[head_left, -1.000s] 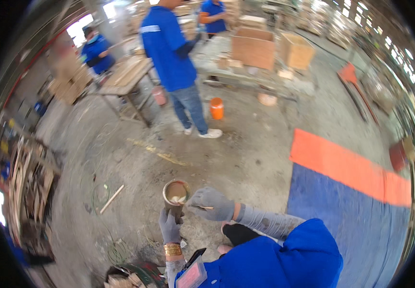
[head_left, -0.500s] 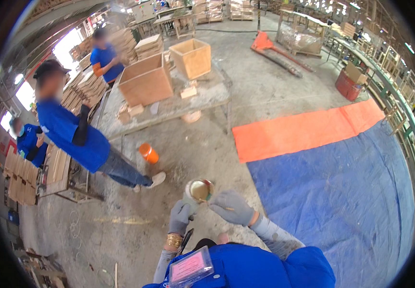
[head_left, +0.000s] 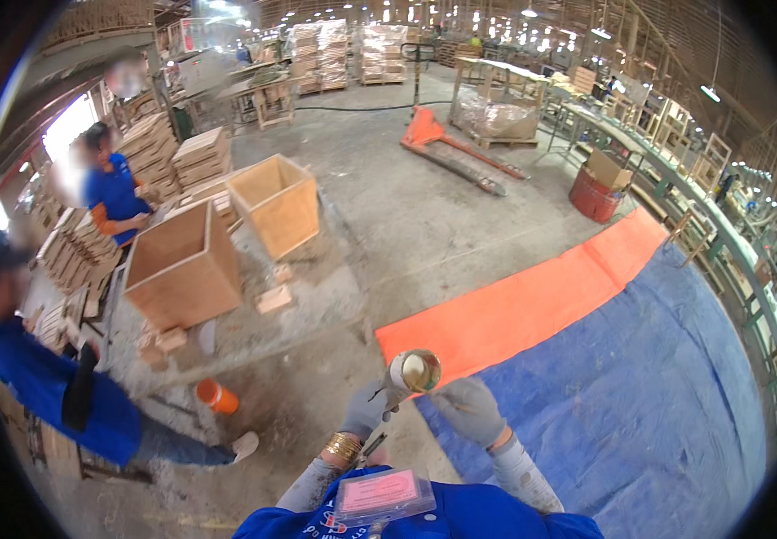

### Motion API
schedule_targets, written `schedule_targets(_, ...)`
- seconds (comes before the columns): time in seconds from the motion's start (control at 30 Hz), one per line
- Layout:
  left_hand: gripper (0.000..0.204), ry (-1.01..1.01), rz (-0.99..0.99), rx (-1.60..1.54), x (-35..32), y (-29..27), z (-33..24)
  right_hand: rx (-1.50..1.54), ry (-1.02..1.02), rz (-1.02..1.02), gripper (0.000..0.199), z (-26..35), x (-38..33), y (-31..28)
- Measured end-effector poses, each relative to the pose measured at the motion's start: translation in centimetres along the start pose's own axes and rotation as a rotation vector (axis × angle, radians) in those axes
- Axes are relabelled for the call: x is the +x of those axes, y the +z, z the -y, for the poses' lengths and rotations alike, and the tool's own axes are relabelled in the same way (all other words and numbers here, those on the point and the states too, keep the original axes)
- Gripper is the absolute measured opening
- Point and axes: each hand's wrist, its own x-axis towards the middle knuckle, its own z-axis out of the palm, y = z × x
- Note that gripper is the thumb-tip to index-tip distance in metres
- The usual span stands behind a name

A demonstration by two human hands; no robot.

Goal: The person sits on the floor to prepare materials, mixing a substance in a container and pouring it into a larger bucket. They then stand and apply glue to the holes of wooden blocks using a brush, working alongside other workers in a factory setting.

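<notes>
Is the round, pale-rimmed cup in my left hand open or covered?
Open: no lid covers the cup, and its pale inside shows through the mouth; how full, I cannot tell.

The left forearm (head_left: 312, 483), in a gray sleeve, lies at 7 o'clock and points toward 1 o'clock. The left wrist (head_left: 344, 446) continues this line. The left hand (head_left: 364, 411), gray-gloved, is curled into a grip near 6 o'clock. The right forearm (head_left: 525, 478) lies at 5 o'clock and points toward 11 o'clock. The right hand (head_left: 471, 410), also gray-gloved, is bent inward toward 10 o'clock; its fingertip detail is blurred. Both hands are level.
</notes>
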Motion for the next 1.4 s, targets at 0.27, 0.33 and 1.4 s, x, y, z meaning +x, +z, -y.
schedule_targets(0.27,0.019,0.046,0.243,-0.112,22.0,6.9,-7.7,-0.117,0.122,-0.213,0.006,-14.0,12.1,-8.7)
schedule_targets(0.33,0.02,0.014,0.28,-0.062,27.8,8.0,-8.6,-0.138,0.033,-0.34,0.005,-18.2,16.6,-9.7)
schedule_targets(1.4,0.019,-0.014,-0.599,-0.314,104.3,-15.5,-25.9,0.431,-0.357,0.318,0.009,-62.0,105.0,-4.3)
